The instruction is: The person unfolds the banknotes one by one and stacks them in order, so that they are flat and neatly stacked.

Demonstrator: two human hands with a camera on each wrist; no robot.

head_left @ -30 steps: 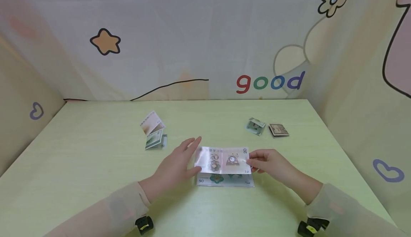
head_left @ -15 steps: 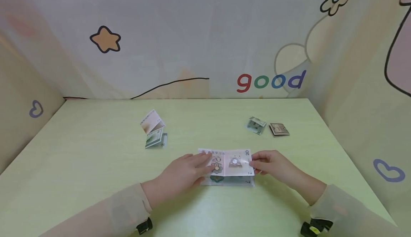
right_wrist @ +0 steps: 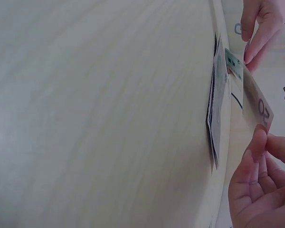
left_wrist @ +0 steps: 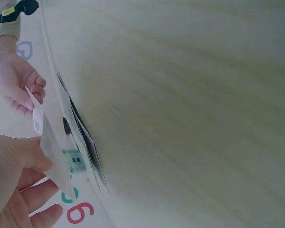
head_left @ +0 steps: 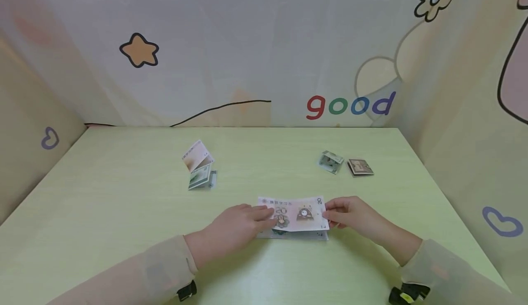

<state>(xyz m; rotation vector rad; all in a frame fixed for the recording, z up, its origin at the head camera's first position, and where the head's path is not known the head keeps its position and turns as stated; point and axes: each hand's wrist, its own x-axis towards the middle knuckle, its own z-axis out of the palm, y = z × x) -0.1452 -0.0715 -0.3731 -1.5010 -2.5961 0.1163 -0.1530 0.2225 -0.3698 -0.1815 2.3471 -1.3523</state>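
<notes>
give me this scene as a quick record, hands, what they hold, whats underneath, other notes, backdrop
left hand: pinches the left end of the 20 note
right hand: pinches its right edge
held: 20 note, raised
underneath: lower notes on the table, apart from the raised one
far left: pinkish-brown note beside a left green note
far right: right green note, brown note, both folded
backdrop: orange star, word "good"
</notes>
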